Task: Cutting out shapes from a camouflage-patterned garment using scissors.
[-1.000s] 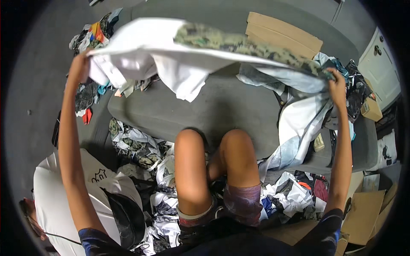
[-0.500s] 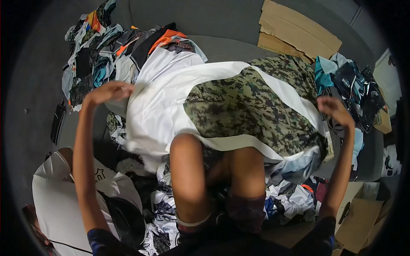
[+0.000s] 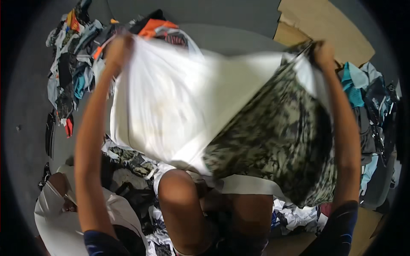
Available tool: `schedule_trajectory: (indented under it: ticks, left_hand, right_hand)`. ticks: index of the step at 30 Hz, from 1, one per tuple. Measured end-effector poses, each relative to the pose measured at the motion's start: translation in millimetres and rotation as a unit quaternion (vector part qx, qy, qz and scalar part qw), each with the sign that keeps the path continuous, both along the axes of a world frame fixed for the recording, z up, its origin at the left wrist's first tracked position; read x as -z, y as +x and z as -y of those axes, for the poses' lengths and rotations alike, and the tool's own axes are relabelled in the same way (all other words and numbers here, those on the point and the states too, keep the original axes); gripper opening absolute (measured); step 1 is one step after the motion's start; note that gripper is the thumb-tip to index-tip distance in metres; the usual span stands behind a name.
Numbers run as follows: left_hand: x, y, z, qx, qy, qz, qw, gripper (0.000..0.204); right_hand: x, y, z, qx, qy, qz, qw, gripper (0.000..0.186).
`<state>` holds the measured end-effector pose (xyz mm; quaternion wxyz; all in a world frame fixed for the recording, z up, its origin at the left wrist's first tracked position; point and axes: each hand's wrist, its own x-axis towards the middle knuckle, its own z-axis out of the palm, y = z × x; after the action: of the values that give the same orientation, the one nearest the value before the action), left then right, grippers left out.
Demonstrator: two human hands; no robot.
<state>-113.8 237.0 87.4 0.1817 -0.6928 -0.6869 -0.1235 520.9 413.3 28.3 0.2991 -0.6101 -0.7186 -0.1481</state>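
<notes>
A large piece of fabric, white on the left [image 3: 166, 98] and camouflage-patterned on the right, is stretched between my two hands above my knees. My left hand [image 3: 119, 49] is closed on its upper left corner, blurred by motion. At the upper right corner my right hand [image 3: 323, 55] grips bunched camouflage and white cloth. The fabric sags between the hands in folds. A pale band runs along its lower edge, near my right knee. Its lower right part hangs beside my right forearm.
Heaped cloth scraps [image 3: 70, 55] lie at the far left. Torn cardboard [image 3: 329, 30] leans at the back right, above a pile of teal and black pieces [image 3: 369, 91]. More scraps [image 3: 299, 215] lie below my knees. Another person in white [image 3: 64, 217] is at the lower left.
Both hands, apart from the fabric or at its edge before, now hold its upper corners. The fabric has been lifted and spread upward off my lap. The view has shifted slightly.
</notes>
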Motion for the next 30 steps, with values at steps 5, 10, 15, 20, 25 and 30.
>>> schedule_trajectory:
  ticks: [5,10,15,20,25,30]
  left_hand:
    - [-102,-43,-64,-0.154,0.156,0.038,0.975,0.036]
    - [-82,59,-52,0.141,0.259,0.078,0.953,0.044]
    - [60,179,137,0.061,-0.122,0.187,0.973,0.066]
    - [74,119,121,-0.114,-0.267,0.330,0.898,0.065]
    - [69,92,44,0.120,-0.010,0.133,0.984,0.057]
    - [103,49,-48,0.273,-0.102,0.697,0.656,0.047]
  right_hand:
    - [-48,10,-40,0.060,0.009,-0.054,0.997,0.035]
    - [-33,-33,18,0.017,-0.093,-0.101,0.990,0.051]
    - [32,-59,126,-0.280,0.014,0.035,0.959,0.058]
    - [31,-45,119,-0.106,-0.331,0.012,0.938,0.068]
    - [40,-45,81,-0.127,-0.322,0.025,0.938,0.080]
    - [47,-39,65,-0.141,-0.215,-0.015,0.966,0.069]
